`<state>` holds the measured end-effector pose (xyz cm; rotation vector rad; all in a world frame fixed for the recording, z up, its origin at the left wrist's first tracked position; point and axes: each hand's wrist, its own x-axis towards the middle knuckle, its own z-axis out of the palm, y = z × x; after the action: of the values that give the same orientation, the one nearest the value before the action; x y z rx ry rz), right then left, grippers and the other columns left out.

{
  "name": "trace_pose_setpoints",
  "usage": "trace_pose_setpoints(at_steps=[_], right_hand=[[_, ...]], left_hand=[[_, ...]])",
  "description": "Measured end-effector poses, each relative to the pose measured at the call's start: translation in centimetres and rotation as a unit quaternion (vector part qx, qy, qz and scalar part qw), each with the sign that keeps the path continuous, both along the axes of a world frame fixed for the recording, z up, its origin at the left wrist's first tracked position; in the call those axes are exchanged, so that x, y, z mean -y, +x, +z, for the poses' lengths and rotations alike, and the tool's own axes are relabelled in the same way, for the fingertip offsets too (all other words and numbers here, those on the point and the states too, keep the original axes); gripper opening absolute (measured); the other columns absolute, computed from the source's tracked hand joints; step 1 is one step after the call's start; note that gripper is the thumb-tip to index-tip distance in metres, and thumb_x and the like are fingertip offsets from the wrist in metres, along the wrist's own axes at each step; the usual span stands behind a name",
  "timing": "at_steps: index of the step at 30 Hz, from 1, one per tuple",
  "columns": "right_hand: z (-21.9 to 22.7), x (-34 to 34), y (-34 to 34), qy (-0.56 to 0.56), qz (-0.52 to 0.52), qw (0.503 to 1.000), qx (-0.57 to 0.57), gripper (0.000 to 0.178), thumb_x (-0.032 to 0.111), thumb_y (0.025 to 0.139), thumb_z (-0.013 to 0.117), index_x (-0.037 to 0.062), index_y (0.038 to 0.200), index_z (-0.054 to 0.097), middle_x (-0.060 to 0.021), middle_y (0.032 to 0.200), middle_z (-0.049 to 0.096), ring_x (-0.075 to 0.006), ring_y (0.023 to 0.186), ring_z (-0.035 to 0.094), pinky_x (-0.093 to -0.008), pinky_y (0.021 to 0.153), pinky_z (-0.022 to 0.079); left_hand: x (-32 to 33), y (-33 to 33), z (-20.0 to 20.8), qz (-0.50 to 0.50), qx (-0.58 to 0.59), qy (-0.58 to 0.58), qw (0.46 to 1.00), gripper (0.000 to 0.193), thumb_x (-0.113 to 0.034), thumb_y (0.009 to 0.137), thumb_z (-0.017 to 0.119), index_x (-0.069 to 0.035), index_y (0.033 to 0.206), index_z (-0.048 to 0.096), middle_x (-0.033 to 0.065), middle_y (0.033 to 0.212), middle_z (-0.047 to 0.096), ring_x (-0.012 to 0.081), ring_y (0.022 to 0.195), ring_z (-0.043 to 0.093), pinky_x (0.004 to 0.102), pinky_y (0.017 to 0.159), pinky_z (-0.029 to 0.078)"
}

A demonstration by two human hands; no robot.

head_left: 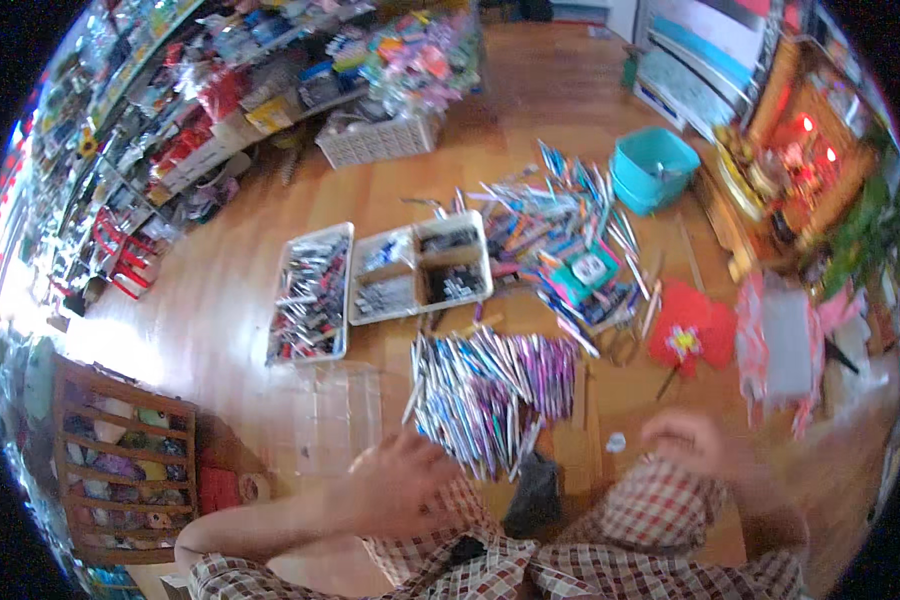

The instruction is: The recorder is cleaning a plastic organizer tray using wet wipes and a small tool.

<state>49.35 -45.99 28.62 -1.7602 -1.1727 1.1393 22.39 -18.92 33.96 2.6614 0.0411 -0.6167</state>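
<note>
A wide pile of pens [490, 390], mostly white, blue and purple, lies on the wooden floor in front of me. Close to its lower left edge is my left hand [405, 490], above my knee and smeared by motion, so its grip does not show. Over my other knee my right hand [685, 440] is curled loosely, with nothing visible in it. Behind the pile, a divided white tray [420, 265] holds small parts in its compartments. Beside it stands a longer white tray [310, 290] full of pens or pen parts.
More loose pens [560, 215] lie scattered beyond the trays, with a green packet [582, 270] among them. A turquoise bin [655, 170] stands behind. To the right are a red cloth flower shape [688, 325] and a pink-and-white bag [780, 340]; at left, a wooden slatted crate [125, 455].
</note>
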Motion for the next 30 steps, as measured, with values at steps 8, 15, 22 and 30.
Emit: trace_pose_setpoints(at_steps=[8, 15, 22, 30], right_hand=[[3.0, 2.7, -0.3, -0.206, 0.170, 0.877, 0.399, 0.044, 0.043, 0.074, 0.055, 0.0098, 0.102, 0.061, -0.0095, 0.083, 0.061, -0.0273, 0.090, 0.056, -0.0404, 0.082, 0.042], [2.7, 5.7, 1.5, -0.098, 0.202, 0.926, 0.302, 0.037, 0.039, 0.073, 0.056, 0.0113, 0.097, 0.061, -0.0089, 0.080, 0.061, -0.0275, 0.086, 0.058, -0.0411, 0.076, 0.045], [5.0, 6.8, 2.1, -0.020, 0.169, 0.966, 0.196, 0.032, 0.036, 0.072, 0.056, 0.0124, 0.093, 0.062, -0.0094, 0.080, 0.061, -0.0280, 0.083, 0.058, -0.0414, 0.072, 0.046], [7.3, 7.1, -0.7, -0.096, 0.272, 0.943, 0.165, 0.014, 0.018, 0.067, 0.058, 0.0062, 0.074, 0.058, -0.0120, 0.074, 0.057, -0.0306, 0.071, 0.055, -0.0426, 0.064, 0.045]], left_hand=[[-4.6, -3.6, 0.2, 0.086, 0.150, -0.008, 0.985, 0.037, -0.032, 0.066, 0.066, -0.008, 0.094, 0.061, 0.0081, 0.089, 0.058, 0.0251, 0.089, 0.054, 0.0399, 0.077, 0.044], [-6.0, -5.5, 2.7, 0.122, 0.103, -0.138, 0.978, 0.037, -0.028, 0.068, 0.065, -0.007, 0.098, 0.061, 0.0110, 0.100, 0.059, 0.0278, 0.096, 0.055, 0.0412, 0.081, 0.045], [-3.6, -8.8, 3.6, 0.143, 0.105, -0.211, 0.961, 0.033, -0.022, 0.062, 0.066, -0.006, 0.092, 0.061, 0.0125, 0.093, 0.059, 0.0314, 0.090, 0.055, 0.0420, 0.077, 0.046], [2.0, -12.9, 4.5, 0.180, 0.073, -0.303, 0.933, 0.033, -0.020, 0.061, 0.064, -0.004, 0.090, 0.063, 0.0147, 0.095, 0.059, 0.0319, 0.092, 0.055, 0.0413, 0.078, 0.046]])
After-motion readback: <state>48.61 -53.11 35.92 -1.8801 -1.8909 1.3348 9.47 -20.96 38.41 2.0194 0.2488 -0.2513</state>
